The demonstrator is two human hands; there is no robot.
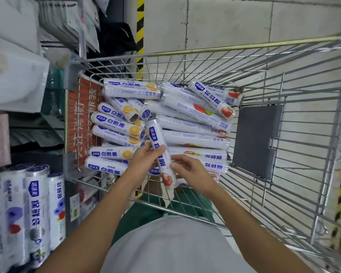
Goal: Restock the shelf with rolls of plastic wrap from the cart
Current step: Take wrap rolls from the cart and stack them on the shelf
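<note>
head view: one roll (161, 154) held just above cart (205, 54) pile. left hand (144, 159) wraps its middle, right hand (187, 168) pinches lower half, likely steadying it for shelf (75, 205) left of cart. in cart: roughly eight orange-print rolls (116, 125), eight tomato-print rolls (195, 139). four upright shelf rolls (35, 209).

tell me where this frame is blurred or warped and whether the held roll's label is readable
Head view: the held roll at centre is sharp, its blue print legible; lower left, the shelf rolls are smeared; toward the edges the wide lens bows the cart rails into curves; light is flat, no hard shadows.
</note>
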